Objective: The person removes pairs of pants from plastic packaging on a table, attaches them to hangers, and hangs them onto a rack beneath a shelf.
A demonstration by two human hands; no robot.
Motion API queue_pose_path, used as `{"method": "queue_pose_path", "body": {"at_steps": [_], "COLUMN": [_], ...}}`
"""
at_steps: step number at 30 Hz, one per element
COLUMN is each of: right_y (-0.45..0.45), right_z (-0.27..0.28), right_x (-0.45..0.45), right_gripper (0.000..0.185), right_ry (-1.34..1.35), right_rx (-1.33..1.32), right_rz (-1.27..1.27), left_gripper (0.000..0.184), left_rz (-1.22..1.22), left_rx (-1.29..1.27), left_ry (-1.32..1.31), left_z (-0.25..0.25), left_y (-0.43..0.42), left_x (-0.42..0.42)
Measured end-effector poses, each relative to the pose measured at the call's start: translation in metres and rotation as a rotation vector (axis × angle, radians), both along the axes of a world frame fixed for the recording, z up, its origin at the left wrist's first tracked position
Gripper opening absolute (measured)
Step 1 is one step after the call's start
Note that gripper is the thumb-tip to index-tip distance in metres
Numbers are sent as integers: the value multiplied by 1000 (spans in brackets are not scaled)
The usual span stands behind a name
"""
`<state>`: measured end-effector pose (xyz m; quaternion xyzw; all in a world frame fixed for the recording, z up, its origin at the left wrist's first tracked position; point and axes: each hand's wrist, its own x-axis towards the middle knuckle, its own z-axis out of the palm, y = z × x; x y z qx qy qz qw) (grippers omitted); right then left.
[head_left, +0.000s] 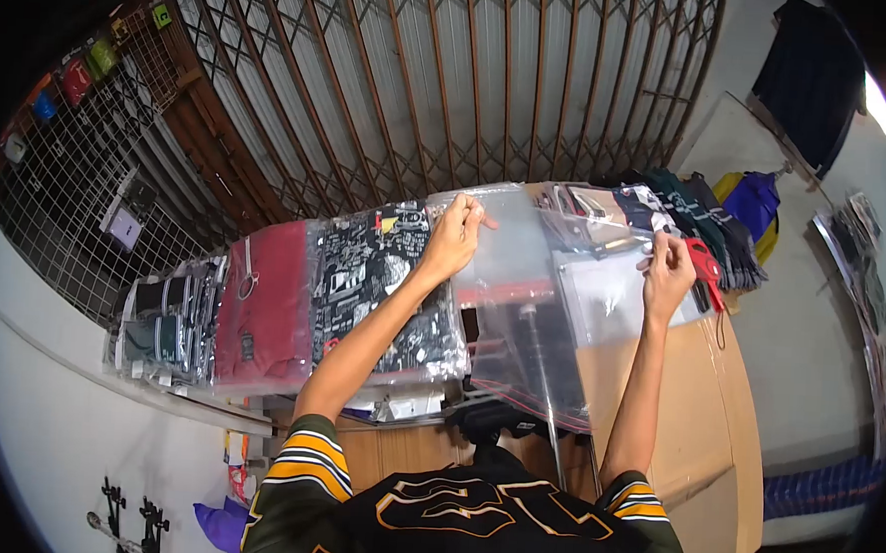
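Observation:
A clear plastic bag hangs stretched between my hands, its lower part drooping past the table edge. My left hand pinches the bag's upper left part, with the fingers closed. On the other side, my right hand is closed on its upper right corner. Left of the bag lies a black-and-white patterned garment in clear wrap. A white sheet lies under the right side of the bag. Just beyond my right hand is a red-handled tool, partly hidden by the fingers.
Wrapped red fabric and a stack of packed garments continue to the left. Cardboard covers the right side. Folded dark clothes are piled at the back right. A folding metal gate stands behind the table.

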<state>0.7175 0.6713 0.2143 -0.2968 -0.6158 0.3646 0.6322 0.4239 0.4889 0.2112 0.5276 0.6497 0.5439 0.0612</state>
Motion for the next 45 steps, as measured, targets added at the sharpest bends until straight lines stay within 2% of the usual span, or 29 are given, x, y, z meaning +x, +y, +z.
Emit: {"method": "queue_pose_path", "body": {"at_steps": [4, 6, 7, 8, 11, 13, 15, 17, 19, 21, 24, 27, 30, 33, 36, 38, 40, 42, 44, 45], "right_y": [90, 122, 143, 154, 174, 155, 125, 87, 44, 6, -21, -30, -33, -34, -35, -33, -33, -33, -35, -36], "right_z": [-16, -20, -32, -36, -49, -50, -65, -98, -129, -156, -194, -223, -234, -246, -250, -253, -257, -253, -249, -248], "right_x": [-78, -114, -135, -153, -203, -217, -225, -222, -218, -213, -206, -203, -203, -205, -206, -208, -211, -214, -217, -216], "right_gripper": [23, 27, 30, 31, 32, 37, 47, 52, 60, 70, 79, 82, 86, 89, 93, 95, 97, 98, 99, 98], "right_ry": [-153, -263, -295, -308, -264, -219, -297, -472, -499, -835, -1050, -1110, -1123, -1165, -1163, -1151, -1151, -1136, -1107, -1089], "right_rx": [25, -24, 91, 24, -92, -1, 145, 173, 236, 142, 80, 38, -6, -40, -66, -69, -72, -112, -137, -145], "right_rz": [5, 12, -23, 15, 103, 123, 91, 187, 329, 339, 401, 413, 412, 395, 375, 349, 314, 300, 296, 295], "left_gripper": [19, 19, 19, 17, 16, 23, 26, 34, 37, 40, 38, 37, 38, 40, 42, 42, 42, 44, 64, 72], "left_rz": [119, 141, 150, 136, 228, 291, 320, 350, 361, 378, 378, 293, 212, 395, 562, 400, 196, -23, -193, -150], "left_rx": [-65, -206, -274, -278, -253, -307, -435, -441, -474, -502, -478, -454, -428, -465, -393, -324, -415, -933, -1517, -1575], "left_ry": [28, -247, -384, -519, -626, -652, -654, -739, -820, -803, -827, -816, -779, -600, 78, 166, 275, 276, 183, 244], "left_z": [-36, -40, -42, -50, -79, -95, -107, -123, -131, -143, -154, -155, -152, -131, -145, -126, -134, -168, -131, -136], "left_y": [73, 92, 100, 110, 133, 141, 148, 156, 164, 172, 183, 191, 200, 210, 210, 192, 161, 135, 121, 117], "left_x": [-76, -97, -107, -122, -162, -187, -211, -227, -244, -259, -271, -272, -267, -241, -226, -177, -135, -110, -68, -60]}}
